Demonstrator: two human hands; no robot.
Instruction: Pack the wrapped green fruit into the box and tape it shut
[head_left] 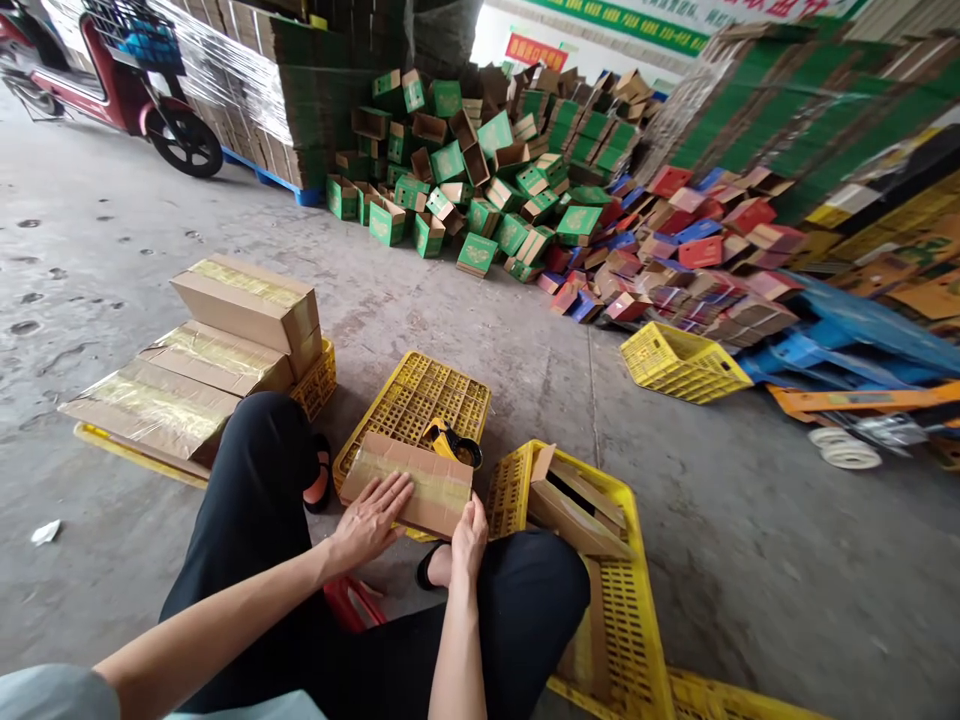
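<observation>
A closed brown cardboard box [437, 487] with tape along its top rests on an upturned yellow plastic crate [431, 385] between my knees. My left hand [371, 522] lies flat on the box's top, fingers stretched out. At the right end, my right hand [469, 535] grips the box's corner, its fingertips partly hidden. Just behind the box, a yellow and black tape dispenser [454, 443] lies on the crate. Another yellow crate [634, 590] beside my right knee holds a cardboard box [577, 505] with open flaps, and more cardboard lies below it.
Taped boxes [161, 405] sit on yellow crates by my left knee, one stacked higher. An empty-looking yellow crate [682, 362] stands farther right near a blue pallet jack or pallet [862, 340]. Green cartons [476, 205] and red-blue cartons [690, 240] are heaped behind; a red scooter [124, 90] stands back left.
</observation>
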